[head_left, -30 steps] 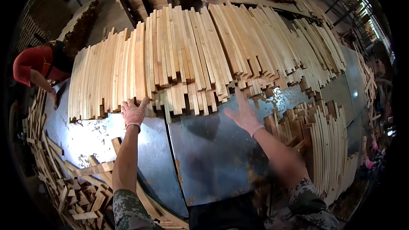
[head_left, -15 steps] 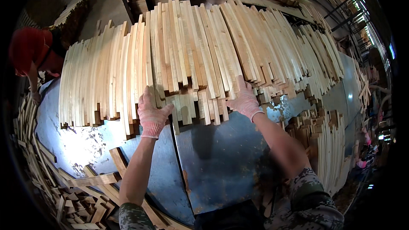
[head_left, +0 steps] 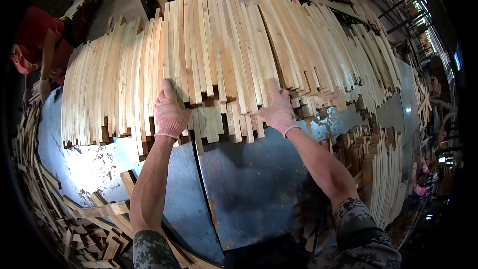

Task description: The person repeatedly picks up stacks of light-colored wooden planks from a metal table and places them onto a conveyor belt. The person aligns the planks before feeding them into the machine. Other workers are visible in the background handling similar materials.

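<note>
Long pale wooden strips lie side by side in a wide layered row, their near ends uneven. My left hand, in a pinkish knit glove, grips strips left of the middle, its index finger stretched along the top and the other fingers curled down between strips. On the other side of the middle group, my gloved right hand holds strips near their front ends, index finger pointing away from me. Both thumbs are at the near ends. Shorter lower strips stick out between my hands. Fingertips sunk among the wood are partly hidden.
Under the row is a worn metal tabletop with a seam. Another strip stack stands at right. Loose strips and offcuts are piled lower left. A person in red stands at far left; another person is behind the row.
Both hands have moved slightly away from me and left, and the thumbs have drawn in. The middle and left strips have shifted a little left. The person in red has moved their arm.
</note>
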The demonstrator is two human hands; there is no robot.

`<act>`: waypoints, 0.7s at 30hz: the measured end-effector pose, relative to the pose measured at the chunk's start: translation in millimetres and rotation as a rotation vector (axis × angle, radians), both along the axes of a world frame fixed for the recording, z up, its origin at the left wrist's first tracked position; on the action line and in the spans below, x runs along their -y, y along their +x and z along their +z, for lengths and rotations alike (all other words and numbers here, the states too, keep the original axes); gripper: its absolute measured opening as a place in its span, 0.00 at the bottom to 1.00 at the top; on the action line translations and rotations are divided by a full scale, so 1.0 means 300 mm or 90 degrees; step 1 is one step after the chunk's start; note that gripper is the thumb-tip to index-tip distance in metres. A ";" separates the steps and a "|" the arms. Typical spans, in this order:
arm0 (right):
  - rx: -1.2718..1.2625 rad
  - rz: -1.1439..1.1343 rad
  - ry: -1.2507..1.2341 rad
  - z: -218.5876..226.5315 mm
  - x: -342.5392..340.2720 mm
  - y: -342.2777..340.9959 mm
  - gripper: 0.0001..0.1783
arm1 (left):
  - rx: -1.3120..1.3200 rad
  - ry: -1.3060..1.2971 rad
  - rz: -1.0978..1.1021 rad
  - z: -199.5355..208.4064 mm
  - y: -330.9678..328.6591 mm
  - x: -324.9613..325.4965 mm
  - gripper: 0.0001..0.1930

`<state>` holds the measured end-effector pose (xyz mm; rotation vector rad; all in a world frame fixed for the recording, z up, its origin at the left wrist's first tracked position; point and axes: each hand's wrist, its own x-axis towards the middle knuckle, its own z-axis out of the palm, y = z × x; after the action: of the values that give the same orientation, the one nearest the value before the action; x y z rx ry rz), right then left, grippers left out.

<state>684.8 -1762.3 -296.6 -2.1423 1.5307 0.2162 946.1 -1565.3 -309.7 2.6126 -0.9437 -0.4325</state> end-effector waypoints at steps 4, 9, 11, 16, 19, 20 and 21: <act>0.055 0.030 0.018 0.031 -0.151 -0.152 0.60 | -0.012 -0.064 0.012 0.011 -0.162 -0.141 0.60; 0.123 0.060 0.005 0.017 -0.462 -0.517 0.59 | -0.019 -0.107 -0.004 -0.040 -0.476 -0.502 0.58; 0.102 0.065 0.028 0.054 -0.591 -0.652 0.61 | 0.013 -0.079 -0.006 -0.032 -0.618 -0.657 0.58; 0.097 0.059 0.083 0.082 -0.647 -0.798 0.62 | -0.245 -0.263 0.036 0.061 -0.721 -0.806 0.55; 0.166 0.066 0.157 0.093 -0.542 -0.780 0.68 | -0.551 -0.344 0.270 -0.024 -0.574 -0.748 0.37; 0.230 0.063 0.198 0.060 -0.500 -0.811 0.69 | -0.539 -0.350 0.267 -0.059 -0.533 -0.726 0.32; 0.294 0.060 0.238 0.043 -0.456 -0.825 0.70 | -0.528 -0.357 0.265 -0.105 -0.502 -0.701 0.27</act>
<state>437.4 -1625.6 -283.7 -1.8082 1.0354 0.0288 795.4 -1355.1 -341.1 1.7703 -0.1838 -0.8795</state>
